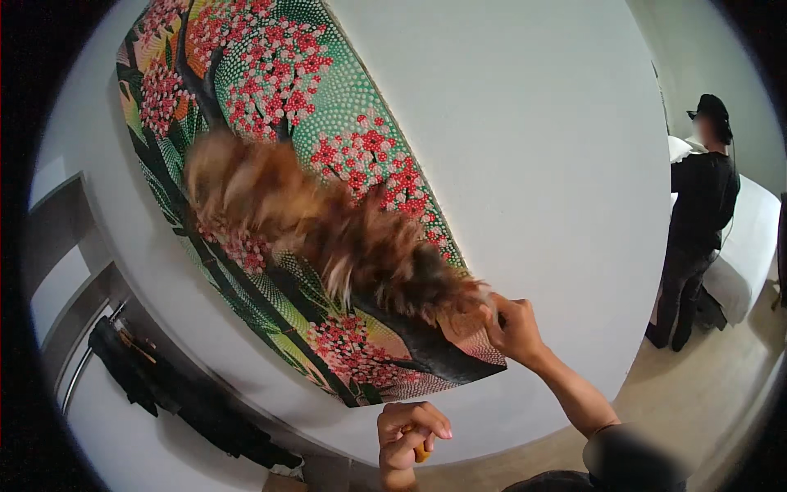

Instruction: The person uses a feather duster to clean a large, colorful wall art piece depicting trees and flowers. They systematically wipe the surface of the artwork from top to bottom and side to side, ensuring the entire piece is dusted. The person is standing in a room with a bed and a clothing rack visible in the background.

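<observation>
A large brown feather duster (pixel 279 197), fluffy and smeared by motion, lies across the front of a painting (pixel 459 373) of red and pink blossoms and dark branches on the white wall. My right hand (pixel 515 330) is closed around the duster's lower right end, near the painting's lower right corner. Below the painting's bottom edge, my left hand (pixel 411 436) has its fingers curled around a small orange-brown rounded piece (pixel 422 452). Most of that piece is hidden in the palm, and I cannot tell whether it belongs to the duster.
At the lower left, dark clothes (pixel 188 410) hang by a metal rail (pixel 75 379), below recessed shelves (pixel 70 217). Far right, a person (pixel 703 209) in black with a dark cap stands beside a white covered piece of furniture (pixel 748 246). Pale floor (pixel 689 385) stretches below.
</observation>
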Action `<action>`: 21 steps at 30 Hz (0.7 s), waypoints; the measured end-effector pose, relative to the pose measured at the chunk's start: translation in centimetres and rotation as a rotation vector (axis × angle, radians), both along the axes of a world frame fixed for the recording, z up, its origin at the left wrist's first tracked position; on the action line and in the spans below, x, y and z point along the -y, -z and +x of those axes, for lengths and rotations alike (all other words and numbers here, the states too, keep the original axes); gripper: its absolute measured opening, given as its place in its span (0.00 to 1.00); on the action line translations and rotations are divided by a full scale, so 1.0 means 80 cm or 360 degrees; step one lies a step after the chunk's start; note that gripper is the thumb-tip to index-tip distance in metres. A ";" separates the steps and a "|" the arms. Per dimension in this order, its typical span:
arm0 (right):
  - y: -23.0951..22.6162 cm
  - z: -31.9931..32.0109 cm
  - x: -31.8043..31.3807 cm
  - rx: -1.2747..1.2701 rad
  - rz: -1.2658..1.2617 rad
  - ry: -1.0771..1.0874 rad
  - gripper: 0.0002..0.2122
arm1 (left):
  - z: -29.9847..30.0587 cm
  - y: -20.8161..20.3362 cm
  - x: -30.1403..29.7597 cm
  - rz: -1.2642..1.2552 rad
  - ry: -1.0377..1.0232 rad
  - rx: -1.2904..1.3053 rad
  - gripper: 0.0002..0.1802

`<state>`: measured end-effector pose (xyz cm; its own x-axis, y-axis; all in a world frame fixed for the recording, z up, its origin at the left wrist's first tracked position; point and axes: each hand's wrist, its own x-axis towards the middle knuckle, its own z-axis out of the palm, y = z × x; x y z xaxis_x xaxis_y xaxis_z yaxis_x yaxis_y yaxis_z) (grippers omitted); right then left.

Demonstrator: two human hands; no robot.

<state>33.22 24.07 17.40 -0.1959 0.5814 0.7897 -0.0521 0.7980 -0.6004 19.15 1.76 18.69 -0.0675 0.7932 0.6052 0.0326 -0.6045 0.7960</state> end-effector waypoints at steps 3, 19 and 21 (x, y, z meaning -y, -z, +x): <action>-0.004 -0.003 0.001 0.0024 -0.0009 -0.0043 0.05 | 0.001 0.000 0.000 -0.0021 -0.0049 0.0014 0.12; -0.011 0.005 -0.007 -0.0015 -0.0029 0.0023 0.05 | 0.000 -0.003 -0.001 -0.0043 -0.0044 -0.0016 0.12; -0.011 0.000 -0.003 -0.0081 -0.0115 0.0061 0.05 | -0.008 0.010 -0.004 0.0018 0.0048 0.0044 0.12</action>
<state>33.24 24.30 18.30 -0.1330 0.6434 0.7539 -0.0546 0.7547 -0.6537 18.51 2.07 17.92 -0.0604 0.7883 0.6124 -0.0079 -0.6138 0.7894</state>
